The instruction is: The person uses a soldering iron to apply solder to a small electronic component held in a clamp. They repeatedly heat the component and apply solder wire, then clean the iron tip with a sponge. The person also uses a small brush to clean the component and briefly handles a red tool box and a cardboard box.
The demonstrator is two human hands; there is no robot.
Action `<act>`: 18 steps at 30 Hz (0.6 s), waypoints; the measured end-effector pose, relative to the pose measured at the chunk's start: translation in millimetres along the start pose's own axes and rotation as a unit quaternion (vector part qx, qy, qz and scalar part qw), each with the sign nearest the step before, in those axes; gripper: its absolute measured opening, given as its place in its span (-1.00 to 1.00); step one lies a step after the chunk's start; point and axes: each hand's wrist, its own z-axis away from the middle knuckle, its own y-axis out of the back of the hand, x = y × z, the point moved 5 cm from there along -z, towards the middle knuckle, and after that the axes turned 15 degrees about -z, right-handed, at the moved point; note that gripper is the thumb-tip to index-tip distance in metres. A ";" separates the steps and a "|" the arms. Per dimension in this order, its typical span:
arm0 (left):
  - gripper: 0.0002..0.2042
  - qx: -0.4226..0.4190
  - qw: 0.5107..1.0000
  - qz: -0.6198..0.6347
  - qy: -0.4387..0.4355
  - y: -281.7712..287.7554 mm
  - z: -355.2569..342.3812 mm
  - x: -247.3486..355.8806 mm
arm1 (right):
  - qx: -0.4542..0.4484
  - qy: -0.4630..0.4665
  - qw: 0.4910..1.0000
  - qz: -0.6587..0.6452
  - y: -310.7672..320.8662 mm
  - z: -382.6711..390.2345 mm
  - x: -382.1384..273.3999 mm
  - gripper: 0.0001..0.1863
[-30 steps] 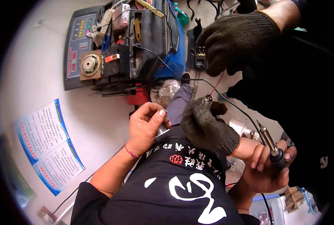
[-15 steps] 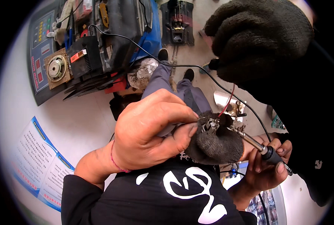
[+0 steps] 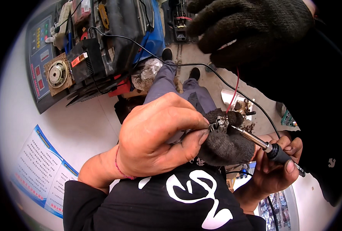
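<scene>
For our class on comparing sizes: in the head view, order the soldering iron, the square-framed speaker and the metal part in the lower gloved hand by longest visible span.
1. Soldering iron
2. Square-framed speaker
3. Metal part
The speaker looks farther away, so real sizes may differ.

Small print covers the wall poster point(image 3: 40, 169); red lettering marks the control panel point(image 3: 40, 63); white characters, the black shirt point(image 3: 148, 208).

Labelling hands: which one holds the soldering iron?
The person's right hand: bare, gripping the soldering iron. Left hand has no iron; co-worker's hands are gloved.
</scene>
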 end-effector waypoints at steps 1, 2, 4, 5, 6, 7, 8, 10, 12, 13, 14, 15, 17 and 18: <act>-0.80 0.004 1.000 0.002 0.001 -0.2 0.5 0.0 | -0.001 0.001 1.000 0.000 -0.4 -0.1 -0.1 -0.63; -0.80 0.005 1.000 0.002 0.001 -0.1 0.9 0.3 | -0.004 0.007 1.000 0.005 -1.1 -0.2 -0.3 -0.63; -0.80 0.005 1.000 0.003 0.000 -0.1 1.4 0.5 | -0.008 0.018 1.000 0.015 -2.6 -0.2 0.1 -0.63; -0.80 0.007 1.000 0.004 0.001 -0.3 1.4 0.2 | -0.009 0.018 1.000 0.017 -3.1 -0.4 0.3 -0.63; -0.80 0.009 1.000 0.005 0.001 -0.7 1.3 0.0 | -0.009 0.017 1.000 0.019 -3.7 -0.6 0.2 -0.63; -0.80 0.009 1.000 0.006 0.002 -1.6 1.5 -0.3 | -0.009 0.016 1.000 0.020 -3.9 -0.4 0.5 -0.63; -0.80 0.009 1.000 0.007 0.007 -2.3 0.8 -0.4 | -0.007 0.017 1.000 0.023 -5.5 -0.3 0.9 -0.63; -0.80 0.010 1.000 0.007 0.017 -2.5 -2.3 -0.3 | -0.005 0.019 0.999 0.028 -9.9 -1.3 2.0 -0.62; -0.81 0.006 1.000 0.003 0.017 -1.9 -6.0 0.0 | -0.015 0.016 0.999 0.032 -9.6 -2.4 2.6 -0.62; -0.81 0.003 1.000 0.001 0.018 -2.0 -7.6 -0.2 | -0.019 0.015 0.999 0.033 -9.5 -2.6 3.0 -0.62; -0.81 0.006 1.000 -0.001 0.013 -2.3 -8.8 -1.0 | -0.016 0.014 0.999 0.039 -10.4 -2.7 3.2 -0.62; -0.81 0.010 1.000 -0.003 0.008 -2.9 -10.0 -2.5 | -0.013 0.013 0.999 0.044 -12.2 -2.9 3.5 -0.62; -0.82 0.009 1.000 -0.002 0.004 -4.7 -12.0 -4.4 | -0.010 0.018 0.998 0.058 -12.4 -2.3 4.8 -0.62; -0.82 0.006 1.000 -0.002 0.006 -5.5 -12.8 -5.2 | -0.012 0.023 0.997 0.066 -12.3 -3.2 6.0 -0.62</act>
